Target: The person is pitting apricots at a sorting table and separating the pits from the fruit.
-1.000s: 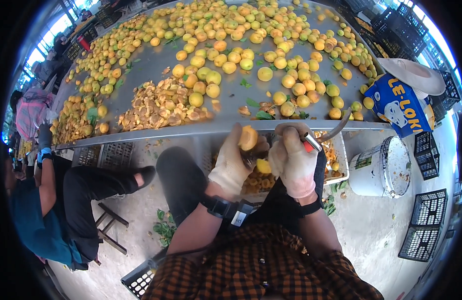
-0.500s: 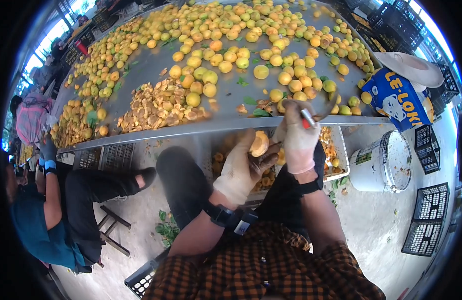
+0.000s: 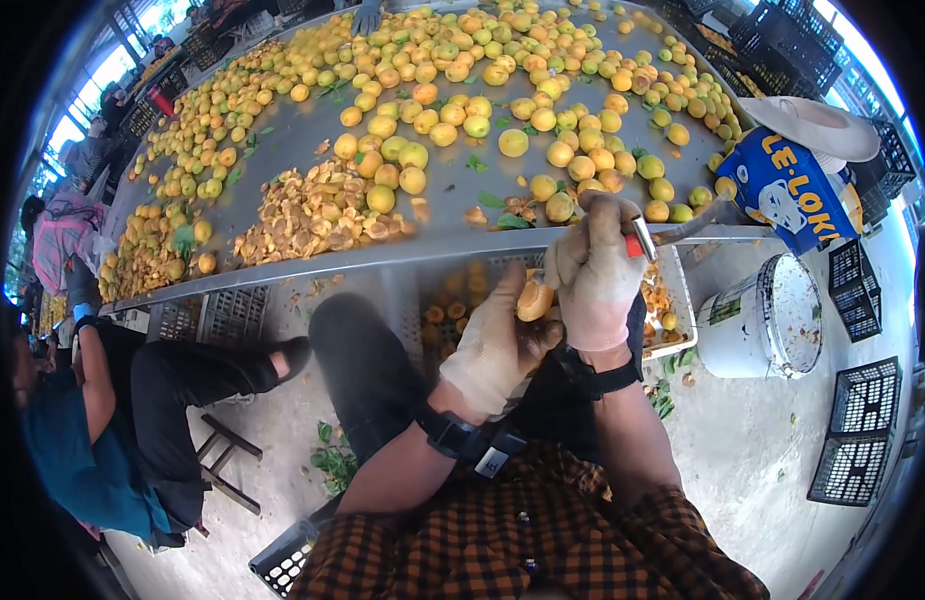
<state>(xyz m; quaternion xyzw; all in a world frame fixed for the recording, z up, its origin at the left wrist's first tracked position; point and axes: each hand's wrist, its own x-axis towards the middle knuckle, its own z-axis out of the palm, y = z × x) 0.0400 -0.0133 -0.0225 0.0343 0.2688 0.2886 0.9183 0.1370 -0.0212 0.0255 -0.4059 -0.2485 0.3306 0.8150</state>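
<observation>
My left hand (image 3: 488, 355), in a pale stained glove, is closed around a cut apricot (image 3: 535, 298) below the table's metal rim (image 3: 363, 256). Beside it my gloved right hand (image 3: 598, 285) is closed on a tool (image 3: 640, 236) with a red and silver handle and a curved end pointing right. Its fingertips are close to the fruit; contact is unclear. Under my hands a crate (image 3: 688, 320) holds fruit halves, partly hidden. On the steel table lie whole apricots (image 3: 513, 142) and a pile of cut pieces (image 3: 323, 205).
A seated co-worker (image 3: 103, 450) is at left beside a stool (image 3: 228, 460); another's gloved hand (image 3: 368, 18) reaches onto the far table. A blue sack (image 3: 783, 185) with a pale hat (image 3: 823, 125) rests at the right corner, above a white bucket (image 3: 743, 325) and black crates (image 3: 853, 430).
My left hand has moved right with the fruit. My right hand rose with the tool, then came in close to the fruit. A co-worker's gloved hand has appeared at the far table.
</observation>
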